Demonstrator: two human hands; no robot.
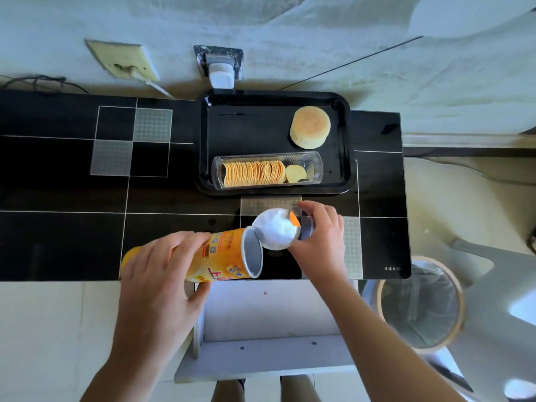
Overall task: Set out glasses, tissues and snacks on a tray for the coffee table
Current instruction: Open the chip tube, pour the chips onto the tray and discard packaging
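Note:
A black tray [342, 169] lies on the dark glass table against the wall. On it rest a round pale bun [309, 127] at the back right and a clear plastic sleeve [311, 165] lying lengthwise, half filled with stacked chips [253, 173]. In front of the tray my left hand [162, 265] grips an orange chip can [224, 256], tipped on its side with its open mouth facing right. My right hand [322, 233] holds the can's clear lid with its foil seal [277, 229] just beside that mouth.
The black glass table [72, 198] extends left. A round wood-rimmed waste bin [420, 303] stands on the floor at the right, beside a grey stool. A white shelf unit [261, 329] sits below the table's front edge. Wall sockets with a plugged charger [222, 72] are behind the tray.

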